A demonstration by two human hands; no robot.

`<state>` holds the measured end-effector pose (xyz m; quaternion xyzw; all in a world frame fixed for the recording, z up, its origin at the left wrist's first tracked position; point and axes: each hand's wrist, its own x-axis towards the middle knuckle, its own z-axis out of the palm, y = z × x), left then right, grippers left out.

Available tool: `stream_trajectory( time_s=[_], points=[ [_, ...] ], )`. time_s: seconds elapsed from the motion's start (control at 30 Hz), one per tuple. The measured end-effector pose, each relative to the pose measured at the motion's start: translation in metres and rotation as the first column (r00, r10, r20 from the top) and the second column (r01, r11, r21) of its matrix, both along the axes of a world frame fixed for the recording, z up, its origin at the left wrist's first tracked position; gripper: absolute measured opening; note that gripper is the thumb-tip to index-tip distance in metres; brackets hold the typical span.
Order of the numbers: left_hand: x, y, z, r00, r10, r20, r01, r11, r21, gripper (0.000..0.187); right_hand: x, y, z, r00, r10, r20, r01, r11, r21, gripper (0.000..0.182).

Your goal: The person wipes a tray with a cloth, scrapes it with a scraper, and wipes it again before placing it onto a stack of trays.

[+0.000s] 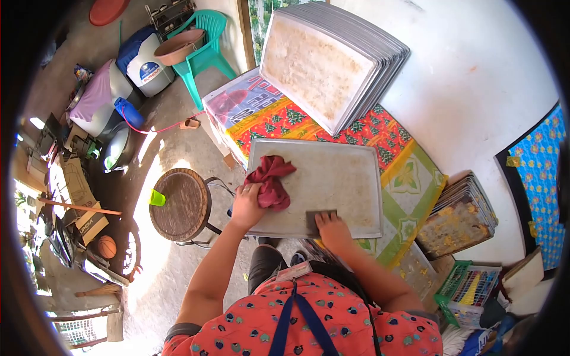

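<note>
A rimmed metal baking tray [332, 172] lies across the near edge of the table in front of me. On its left side my left hand [249, 204] grips a crumpled dark red cloth [274, 181]. My right hand [333, 230] is at the tray's near edge, fingers pressed on a flat dark rectangular piece [312, 225] against the tray surface. Whether that piece is a scraper or a scouring pad I cannot tell. Behind the tray stands a tall stack of similar trays [317, 65], the front one stained brown.
Patterned covers [288, 121] lie on the table. To the left is a round wooden stool [178, 207] with a green cup [157, 198]. More stained trays [457, 222] lean by the wall at right, above a green and white basket [469, 291]. A green chair [205, 56] stands farther back.
</note>
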<state>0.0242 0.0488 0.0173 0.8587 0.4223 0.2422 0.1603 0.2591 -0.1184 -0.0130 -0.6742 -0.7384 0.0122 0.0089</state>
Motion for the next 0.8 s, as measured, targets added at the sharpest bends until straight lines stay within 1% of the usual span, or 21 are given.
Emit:
stream_trajectory(
  time_s=[0.03, 0.1, 0.17, 0.2, 0.23, 0.27, 0.3, 0.33, 0.4, 0.43, 0.5, 0.53, 0.57, 0.6, 0.63, 0.73, 0.77, 0.8],
  points=[
    [-0.010, -0.010, 0.010, 0.999, 0.037, 0.007, -0.036, 0.998, -0.054, 0.059, 0.009, 0.019, -0.004, 0.999, -0.025, 0.034, 0.024, 0.999, 0.037, 0.034],
    [-0.037, -0.028, 0.020, 0.994, 0.112, 0.009, -0.110, 0.981, -0.159, 0.057, 0.041, 0.071, -0.015, 0.983, -0.173, 0.064, 0.165, 0.980, 0.113, 0.028],
    [-0.064, -0.041, 0.014, 0.982, 0.182, 0.045, -0.166, 0.955, -0.245, 0.058, 0.070, 0.121, -0.019, 0.946, -0.324, -0.020, 0.322, 0.933, 0.162, 0.022],
    [-0.077, -0.048, 0.011, 0.973, 0.221, 0.062, -0.194, 0.938, -0.288, 0.058, 0.064, 0.131, -0.021, 0.957, -0.289, -0.021, 0.289, 0.952, 0.101, 0.022],
    [-0.089, -0.052, 0.006, 0.956, 0.257, 0.144, -0.163, 0.868, -0.469, 0.058, 0.053, 0.144, -0.021, 0.967, -0.253, -0.024, 0.253, 0.966, 0.042, 0.022],
    [-0.099, -0.054, -0.002, 0.927, 0.305, 0.218, -0.106, 0.770, -0.629, 0.058, 0.038, 0.155, -0.023, 0.976, -0.217, -0.028, 0.217, 0.976, -0.017, 0.023],
    [-0.105, -0.055, -0.012, 0.887, 0.366, 0.282, -0.024, 0.646, -0.763, 0.057, 0.009, 0.149, -0.027, 0.998, -0.052, 0.034, 0.049, 0.995, 0.083, 0.023],
    [-0.105, -0.057, -0.023, 0.783, 0.434, 0.445, 0.142, 0.571, -0.808, 0.055, -0.027, 0.129, -0.029, 0.987, 0.108, 0.115, -0.127, 0.978, 0.167, 0.024],
    [-0.097, -0.058, -0.019, 0.704, 0.501, 0.504, 0.257, 0.482, -0.838, 0.057, -0.080, 0.094, -0.023, 0.959, 0.278, 0.060, -0.284, 0.941, 0.185, 0.026],
    [-0.096, -0.059, -0.019, 0.662, 0.537, 0.522, 0.314, 0.434, -0.844, 0.058, -0.078, 0.097, -0.023, 0.970, 0.238, 0.056, -0.244, 0.954, 0.172, 0.026],
    [-0.097, -0.057, -0.028, 0.706, 0.521, 0.480, 0.269, 0.429, -0.862, 0.058, -0.059, 0.115, -0.018, 0.987, 0.153, 0.042, -0.158, 0.977, 0.142, 0.025],
    [-0.098, -0.055, -0.031, 0.729, 0.508, 0.460, 0.248, 0.430, -0.868, 0.058, -0.030, 0.134, -0.023, 0.997, -0.012, 0.078, 0.003, 0.993, 0.122, 0.025],
    [-0.098, -0.055, -0.029, 0.731, 0.509, 0.455, 0.245, 0.427, -0.871, 0.058, 0.006, 0.156, -0.029, 0.976, -0.194, 0.094, 0.184, 0.977, 0.108, 0.025],
    [-0.097, -0.054, -0.026, 0.733, 0.509, 0.452, 0.242, 0.425, -0.872, 0.057, 0.046, 0.171, -0.033, 0.941, -0.337, 0.044, 0.329, 0.935, 0.133, 0.022],
    [-0.096, -0.054, -0.023, 0.734, 0.509, 0.450, 0.240, 0.424, -0.873, 0.057, 0.069, 0.180, -0.034, 0.882, -0.471, -0.010, 0.467, 0.872, 0.151, 0.019],
    [-0.092, -0.054, -0.016, 0.750, 0.483, 0.451, 0.193, 0.493, -0.848, 0.056, 0.028, 0.167, -0.011, 0.941, -0.337, 0.030, 0.338, 0.941, -0.018, 0.022],
    [-0.091, -0.053, -0.017, 0.760, 0.477, 0.441, 0.197, 0.478, -0.856, 0.057, -0.003, 0.160, -0.036, 0.956, -0.191, 0.225, 0.180, 0.981, 0.067, 0.028],
    [-0.092, -0.051, -0.019, 0.770, 0.472, 0.430, 0.198, 0.463, -0.864, 0.058, -0.040, 0.147, -0.055, 0.968, -0.111, 0.223, 0.067, 0.978, 0.195, 0.033]
  ],
)
